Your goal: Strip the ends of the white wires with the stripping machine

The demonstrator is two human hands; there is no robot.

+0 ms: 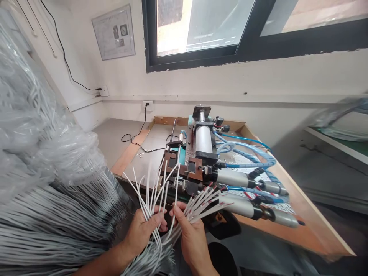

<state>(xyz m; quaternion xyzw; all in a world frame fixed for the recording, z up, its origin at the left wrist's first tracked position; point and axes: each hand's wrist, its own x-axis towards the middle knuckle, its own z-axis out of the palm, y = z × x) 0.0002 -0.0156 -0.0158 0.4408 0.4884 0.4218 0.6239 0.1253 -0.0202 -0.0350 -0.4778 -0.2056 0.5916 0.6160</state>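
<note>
In the head view, my left hand (145, 228) is sitting at seven o'clock, its fingers curling closely round a loose fan of slim white plastic-coated cables (148, 203) whose plain ends are spreading toward eleven and twelve. My right hand (193, 237), at six o'clock, is nearly closed: thumb and fingertips are pinching a single white cable (177, 186), while a sheaf of white cables with reddish tips (202, 203) is lying along its thumb side, pointing toward two.

The single cable is standing almost upright, its end reaching toward the brown rectangular metal blocks (195, 167) just below centre, under the upright silver metal cylinder (203, 140). I cannot tell whether that end is touching a block.

To be handling this well, I should be pinching near enough to the tip that the cable is not bowing, and lining it up straight. I should be gripping the fan lightly, so single strands are slipping free without tangling. Above all, the reddish-tipped ends should be staying apart from the plain ones, and my fingertips well clear of the blocks.
</note>
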